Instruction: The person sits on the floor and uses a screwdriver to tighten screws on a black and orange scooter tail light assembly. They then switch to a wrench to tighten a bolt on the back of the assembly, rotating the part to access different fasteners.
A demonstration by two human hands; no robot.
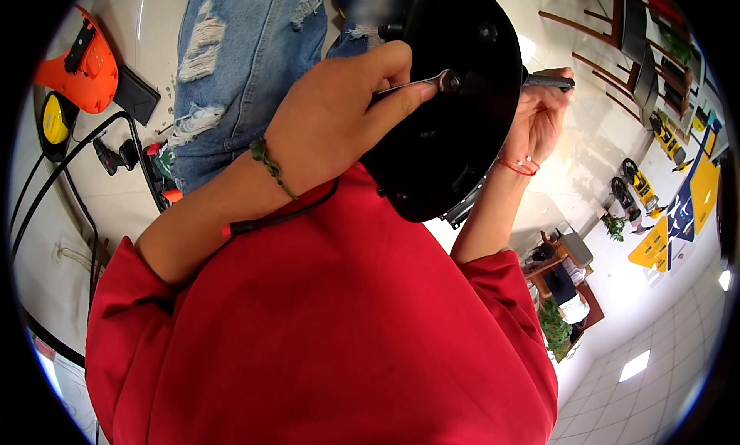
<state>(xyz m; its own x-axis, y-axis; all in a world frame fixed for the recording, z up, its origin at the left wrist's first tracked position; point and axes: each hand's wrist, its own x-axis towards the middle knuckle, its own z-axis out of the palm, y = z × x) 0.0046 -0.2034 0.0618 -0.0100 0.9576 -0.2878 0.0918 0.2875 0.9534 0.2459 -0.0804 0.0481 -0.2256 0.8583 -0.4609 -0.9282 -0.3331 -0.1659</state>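
A rounded glossy black panel (470,148) stands in front of my red shirt, above my jeans. My left hand (339,114) pinches a silver wrench (420,83) between thumb and fingers. The wrench's ring end sits around a small bolt (454,83) on the panel's dark face. At the panel's right edge, my right hand (536,121) has its fingers curled at a slim dark-handled tool (549,81). That tool's tip is hidden behind the panel, so its kind is unclear. A black cable with a red end (247,226) hangs by my left forearm.
On the left lie an orange plastic shell (96,79), a black box (137,95), a yellow rounded object (54,120) and a black power drill (113,155). Black cables (73,158) arch there. Chairs (628,40) stand at upper right; yellow-black scooters (636,187) are further off.
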